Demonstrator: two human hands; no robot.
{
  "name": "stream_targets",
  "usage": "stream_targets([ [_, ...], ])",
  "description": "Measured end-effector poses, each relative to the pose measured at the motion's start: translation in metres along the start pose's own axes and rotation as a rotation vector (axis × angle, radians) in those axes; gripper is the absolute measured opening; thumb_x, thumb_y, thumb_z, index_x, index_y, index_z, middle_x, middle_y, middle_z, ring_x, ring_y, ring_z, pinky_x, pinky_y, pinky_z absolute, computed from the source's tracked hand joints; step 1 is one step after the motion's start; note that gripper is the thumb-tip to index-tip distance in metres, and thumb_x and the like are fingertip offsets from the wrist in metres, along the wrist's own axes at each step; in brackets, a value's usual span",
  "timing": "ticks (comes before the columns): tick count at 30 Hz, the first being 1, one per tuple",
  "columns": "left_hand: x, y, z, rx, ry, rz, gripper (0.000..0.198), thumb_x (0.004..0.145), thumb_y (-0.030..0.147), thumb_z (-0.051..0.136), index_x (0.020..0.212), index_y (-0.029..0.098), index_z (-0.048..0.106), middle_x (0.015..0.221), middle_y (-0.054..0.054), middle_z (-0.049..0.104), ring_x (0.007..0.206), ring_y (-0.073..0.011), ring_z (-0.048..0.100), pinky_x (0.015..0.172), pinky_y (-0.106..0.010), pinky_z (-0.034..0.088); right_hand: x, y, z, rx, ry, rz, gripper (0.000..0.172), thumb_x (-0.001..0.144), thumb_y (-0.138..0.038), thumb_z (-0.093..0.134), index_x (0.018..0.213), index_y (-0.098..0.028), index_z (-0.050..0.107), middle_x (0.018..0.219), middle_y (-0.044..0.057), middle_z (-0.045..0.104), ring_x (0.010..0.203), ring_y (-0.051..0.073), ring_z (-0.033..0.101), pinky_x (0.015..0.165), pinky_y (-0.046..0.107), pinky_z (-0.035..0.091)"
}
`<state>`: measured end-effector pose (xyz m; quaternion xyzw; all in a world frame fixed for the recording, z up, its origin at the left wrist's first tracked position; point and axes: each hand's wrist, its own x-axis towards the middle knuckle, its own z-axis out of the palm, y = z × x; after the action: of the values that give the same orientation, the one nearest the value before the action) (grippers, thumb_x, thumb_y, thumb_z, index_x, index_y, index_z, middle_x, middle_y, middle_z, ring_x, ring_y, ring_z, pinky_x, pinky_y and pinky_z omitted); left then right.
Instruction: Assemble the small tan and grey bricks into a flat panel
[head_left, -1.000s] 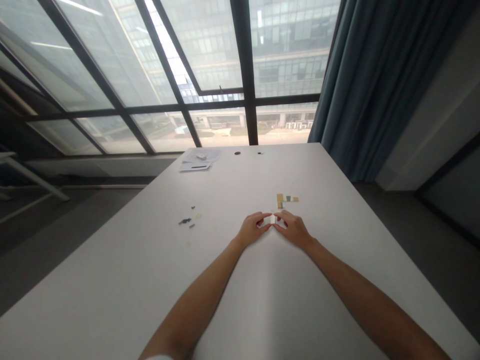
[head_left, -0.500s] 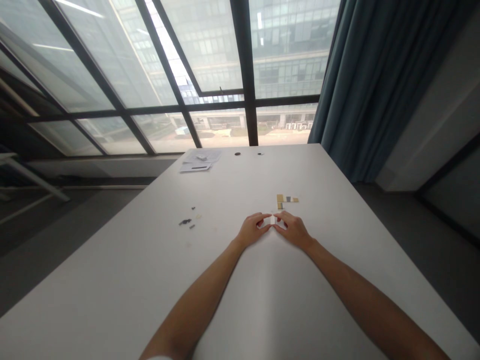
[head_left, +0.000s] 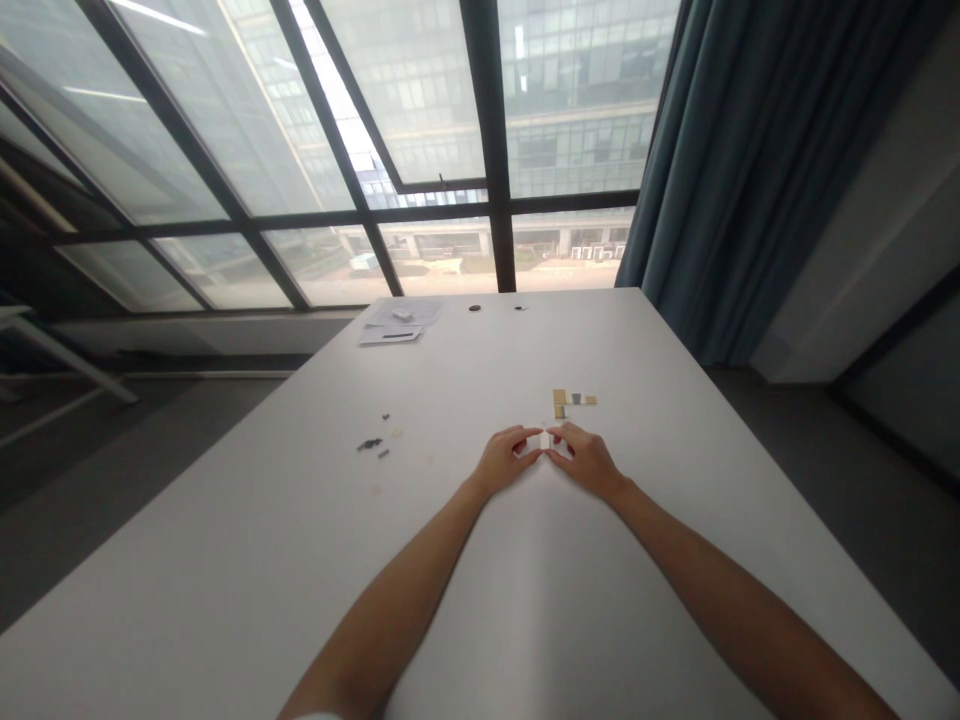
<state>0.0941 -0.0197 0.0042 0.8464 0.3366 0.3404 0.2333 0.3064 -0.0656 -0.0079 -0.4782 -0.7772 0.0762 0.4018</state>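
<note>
My left hand (head_left: 507, 460) and my right hand (head_left: 585, 458) meet over the white table (head_left: 480, 560). Between their fingertips is a small white rectangular piece (head_left: 545, 440), gripped from both sides by thumbs and forefingers. Its exact kind is too small to make out. Just beyond my fingers lies a group of flat tan pieces (head_left: 559, 397), with a dark grey piece (head_left: 576, 398) set among them in a row to the right. A small piece of tan and dark (head_left: 560, 411) sits at the near end of this group.
Several small black pieces (head_left: 370, 444) and a pale yellow one (head_left: 397, 433) lie to the left. Papers (head_left: 390, 336) with small items rest at the far left corner. A round black disc (head_left: 475, 308) is near the far edge. A blue curtain (head_left: 720, 200) hangs at the right.
</note>
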Motion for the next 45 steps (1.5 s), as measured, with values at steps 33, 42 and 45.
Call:
stream_targets([
  [33,0.0003,0.0022,-0.0010,-0.004,0.004,-0.006,0.030,0.086,0.030,0.070,0.113,0.018,0.072,0.066,0.005,0.047,0.062,-0.0103,0.043,0.062,-0.022,0.034,0.0008,-0.0012,-0.0007,-0.001,-0.008,0.011,0.026,0.091,-0.031,0.065,0.114,-0.021,0.066,0.092,0.003,0.068,0.072,0.014,0.059,0.065,0.024,0.044],
  [42,0.0002,0.0006,0.0001,0.006,0.002,-0.002,0.030,0.087,0.032,0.069,0.114,0.018,0.072,0.067,0.004,0.048,0.062,-0.0104,0.043,0.062,-0.022,0.034,0.0001,0.0004,0.0005,0.004,-0.005,0.012,0.025,0.091,-0.031,0.066,0.114,-0.021,0.066,0.092,0.003,0.067,0.072,0.014,0.059,0.064,0.024,0.044],
  [45,0.0002,-0.0002,0.0008,0.005,0.003,-0.002,0.030,0.086,0.032,0.069,0.113,0.018,0.072,0.067,0.004,0.048,0.062,-0.0104,0.043,0.062,-0.022,0.034,0.0002,0.0003,0.0007,0.004,-0.001,0.010,0.025,0.090,-0.030,0.066,0.114,-0.021,0.066,0.092,0.003,0.067,0.072,0.014,0.059,0.064,0.024,0.044],
])
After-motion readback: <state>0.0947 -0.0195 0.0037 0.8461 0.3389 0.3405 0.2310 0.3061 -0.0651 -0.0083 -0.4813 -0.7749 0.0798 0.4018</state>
